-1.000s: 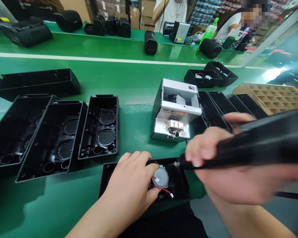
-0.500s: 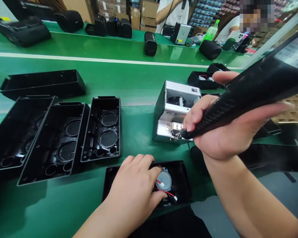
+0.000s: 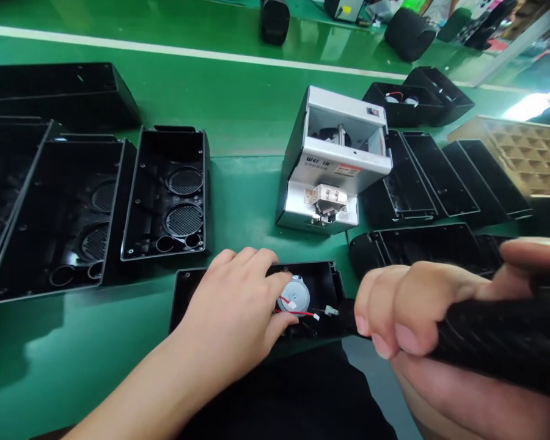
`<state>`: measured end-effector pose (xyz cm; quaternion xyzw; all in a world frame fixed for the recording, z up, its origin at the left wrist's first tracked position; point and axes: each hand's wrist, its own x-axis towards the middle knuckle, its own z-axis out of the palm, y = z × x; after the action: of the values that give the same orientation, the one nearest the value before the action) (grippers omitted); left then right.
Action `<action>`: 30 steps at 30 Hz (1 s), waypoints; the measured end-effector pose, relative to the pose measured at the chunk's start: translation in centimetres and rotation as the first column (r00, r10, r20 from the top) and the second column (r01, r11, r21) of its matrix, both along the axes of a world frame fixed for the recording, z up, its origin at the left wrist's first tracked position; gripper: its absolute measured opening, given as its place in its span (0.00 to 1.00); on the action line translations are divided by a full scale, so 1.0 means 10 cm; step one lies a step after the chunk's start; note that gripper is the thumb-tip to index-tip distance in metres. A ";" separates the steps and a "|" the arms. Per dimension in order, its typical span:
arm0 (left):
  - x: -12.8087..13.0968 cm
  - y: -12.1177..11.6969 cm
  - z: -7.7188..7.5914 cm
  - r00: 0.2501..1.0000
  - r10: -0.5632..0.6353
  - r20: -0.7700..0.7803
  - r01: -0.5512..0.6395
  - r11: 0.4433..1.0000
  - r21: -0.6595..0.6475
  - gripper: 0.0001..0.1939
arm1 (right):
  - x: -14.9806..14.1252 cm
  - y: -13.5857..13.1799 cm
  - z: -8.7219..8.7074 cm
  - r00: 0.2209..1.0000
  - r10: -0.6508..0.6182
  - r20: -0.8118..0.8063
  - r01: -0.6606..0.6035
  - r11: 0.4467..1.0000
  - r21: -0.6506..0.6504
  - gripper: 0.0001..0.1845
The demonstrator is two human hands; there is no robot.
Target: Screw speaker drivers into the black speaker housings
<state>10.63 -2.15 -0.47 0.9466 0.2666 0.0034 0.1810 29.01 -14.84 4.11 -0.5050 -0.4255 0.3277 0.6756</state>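
In front of me a black speaker housing lies open-side up on the green bench. My left hand reaches into it, with curled fingers and thumb around the edge of a round grey speaker. Red wires with white plugs run out beside the thumb; what lies under the palm is hidden. My right hand is wrapped around a black electric screwdriver, held nearly level. Its tip points left, at the right part of the housing; whether it touches is unclear.
A silver and black screw feeder stands just behind the housing. Open black housings with round grilles are lined up at left. More housings and a cardboard divider tray are at right. Black speakers stand across the bench.
My right hand has brought the screwdriver down from beside the screw feeder to the housing's right part. The view has tilted downward. My left hand stays at the speaker.
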 end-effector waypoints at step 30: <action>0.02 -0.02 -0.03 1.000 -0.017 0.017 0.016 0.997 0.072 0.20 | 0.09 -0.01 -0.16 0.965 0.260 -0.040 -0.258 0.965 0.042 0.17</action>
<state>10.79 -2.36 -0.75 0.9546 0.2570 0.0201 0.1491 29.91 -14.89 2.54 -0.4251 -0.4786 0.4165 0.6456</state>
